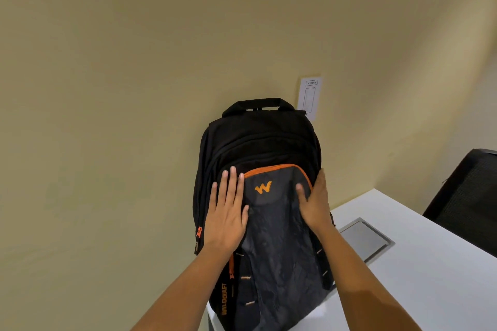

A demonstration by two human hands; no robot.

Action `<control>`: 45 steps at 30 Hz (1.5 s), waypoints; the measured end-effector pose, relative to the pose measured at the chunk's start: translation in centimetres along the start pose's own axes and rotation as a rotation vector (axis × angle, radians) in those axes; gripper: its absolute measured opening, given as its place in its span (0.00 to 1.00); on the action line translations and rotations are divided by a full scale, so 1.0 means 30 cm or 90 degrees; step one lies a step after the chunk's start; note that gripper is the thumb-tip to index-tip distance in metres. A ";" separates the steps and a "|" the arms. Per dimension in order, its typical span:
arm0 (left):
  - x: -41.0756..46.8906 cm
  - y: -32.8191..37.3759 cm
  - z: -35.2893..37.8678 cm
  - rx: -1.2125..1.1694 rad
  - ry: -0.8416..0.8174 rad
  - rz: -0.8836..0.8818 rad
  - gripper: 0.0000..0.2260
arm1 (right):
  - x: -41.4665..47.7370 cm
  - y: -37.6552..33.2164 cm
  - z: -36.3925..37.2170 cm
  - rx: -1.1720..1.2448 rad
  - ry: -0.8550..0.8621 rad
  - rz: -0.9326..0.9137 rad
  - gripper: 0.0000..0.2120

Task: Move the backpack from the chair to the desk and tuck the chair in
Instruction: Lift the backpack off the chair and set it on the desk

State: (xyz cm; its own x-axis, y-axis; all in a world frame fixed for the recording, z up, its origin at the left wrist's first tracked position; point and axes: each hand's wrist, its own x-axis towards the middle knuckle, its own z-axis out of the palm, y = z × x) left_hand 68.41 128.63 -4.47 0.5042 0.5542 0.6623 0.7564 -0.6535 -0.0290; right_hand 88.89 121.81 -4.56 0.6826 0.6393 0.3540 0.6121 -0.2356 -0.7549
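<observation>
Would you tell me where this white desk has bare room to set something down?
Bare: white desk from the grey flush hatch toward the black mesh chair. Crowded by the beige wall: the black-and-grey backpack, left hand and right hand on it.

Backpack (274,239) upright on the counter (419,285), centre frame.
Left hand (227,212) lies flat on its front; right hand (316,201) rests against its right side, thumb on front. Chair (468,196) at right edge.
</observation>
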 end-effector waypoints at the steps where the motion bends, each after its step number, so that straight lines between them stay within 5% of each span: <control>1: -0.014 -0.003 0.004 0.005 -0.009 0.008 0.28 | -0.026 0.010 0.008 -0.043 -0.012 -0.016 0.36; 7: -0.061 -0.012 0.001 0.069 -0.101 -0.005 0.30 | -0.119 0.071 0.011 -0.255 -0.114 -0.022 0.37; 18: -0.119 -0.012 -0.062 0.035 -0.173 0.016 0.28 | -0.251 0.068 -0.060 -0.401 -0.250 0.013 0.38; 35: -0.386 -0.271 -0.200 -0.126 -0.364 0.174 0.26 | -0.689 -0.133 0.052 -0.424 -0.133 0.085 0.34; 45: -0.635 -0.468 -0.403 -0.155 -0.387 0.212 0.25 | -1.115 -0.358 0.064 -0.431 -0.116 0.170 0.33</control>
State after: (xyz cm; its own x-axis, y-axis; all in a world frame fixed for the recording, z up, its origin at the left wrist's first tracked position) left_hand 43.16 121.02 -7.63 0.8871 0.4474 0.1132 0.4437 -0.8943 0.0577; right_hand 58.71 104.35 -9.35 0.8014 0.5946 0.0658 0.5870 -0.7605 -0.2774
